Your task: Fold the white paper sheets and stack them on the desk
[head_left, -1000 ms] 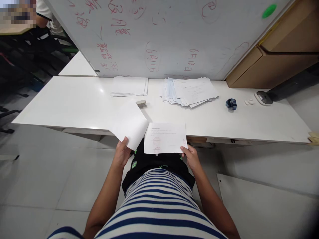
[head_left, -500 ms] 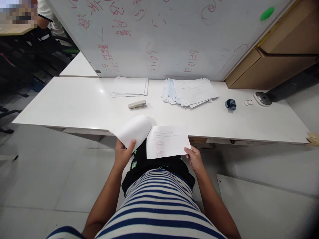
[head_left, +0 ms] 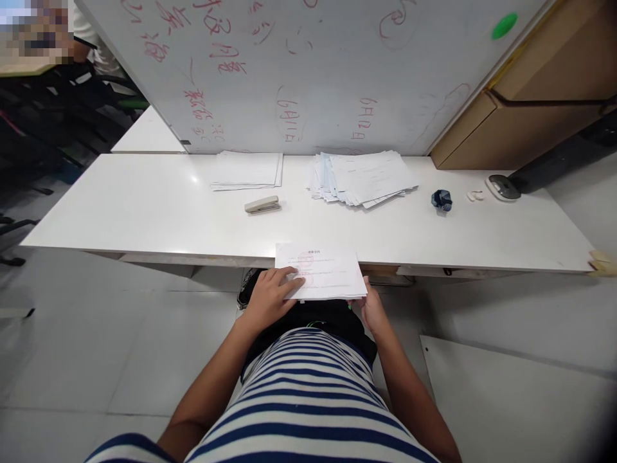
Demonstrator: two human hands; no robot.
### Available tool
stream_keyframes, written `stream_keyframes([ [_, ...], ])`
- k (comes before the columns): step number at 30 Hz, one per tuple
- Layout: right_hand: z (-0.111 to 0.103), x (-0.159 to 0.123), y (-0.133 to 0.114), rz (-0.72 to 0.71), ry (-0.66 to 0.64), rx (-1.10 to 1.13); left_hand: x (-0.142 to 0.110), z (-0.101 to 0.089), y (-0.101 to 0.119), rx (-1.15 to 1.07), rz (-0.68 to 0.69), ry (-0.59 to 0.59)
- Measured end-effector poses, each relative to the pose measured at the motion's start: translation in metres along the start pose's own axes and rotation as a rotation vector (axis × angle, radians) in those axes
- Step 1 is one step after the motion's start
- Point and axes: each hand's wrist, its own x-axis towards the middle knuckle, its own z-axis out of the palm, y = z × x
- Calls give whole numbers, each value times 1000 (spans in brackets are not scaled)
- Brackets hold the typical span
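A stapled-looking document (head_left: 332, 270) of white sheets, with printed lines and red round stamps, is held level at the table's front edge, above my lap. My right hand (head_left: 373, 307) grips its near right corner, the fingers partly hidden beneath the sheets. Across the left part of the page lies my left hand (head_left: 272, 292), palm down, fingers stretched out and apart on the paper. Beyond it, a beige stapler (head_left: 263, 204) rests on the white table (head_left: 144, 212).
Behind the stapler lies a neat paper stack (head_left: 248, 169); a larger, uneven stack (head_left: 371, 177) is to its right. Farther right are a small dark-blue object (head_left: 441, 200), white earbuds (head_left: 475, 195) and a mouse (head_left: 502, 188). A whiteboard (head_left: 328, 64) and cardboard boxes (head_left: 475, 132) stand behind.
The lifted pages in my left hand have been turned over onto the rest, showing a titled page. My left hand moved right and now lies on top. My right hand still grips the corner.
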Motion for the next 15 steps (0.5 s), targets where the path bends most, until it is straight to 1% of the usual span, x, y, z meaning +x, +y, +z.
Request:
stream_keyframes([
  [2,1,3,-5,13,-14,26,-6,4,-4,-83,-35,59],
  [4,3,6,-10,-4,-9,29,-12,12,-7,-203,-125,157],
  [6,5,8,-14,-19,7,8,-16,24,-9,-400,-317,317],
  [8,8,9,-16,-11,-9,-11,-15,36,-10,-710,-570,474],
  [9,9,10,-17,-2,-29,-13,-14,41,-11,-899,-680,509],
  [10,10,10,-18,7,-52,-12,-12,45,-12,-1092,-758,502],
  [11,11,10,-18,15,-71,-10,-10,47,-13,-1268,-801,453],
  [12,12,11,-18,21,-86,-12,-9,48,-14,-1408,-814,385],
  [13,12,11,-18,23,-98,-20,-7,47,-15,-1502,-811,322],
  [15,12,12,-19,16,-131,-55,-6,41,-17,-1553,-799,246],
])
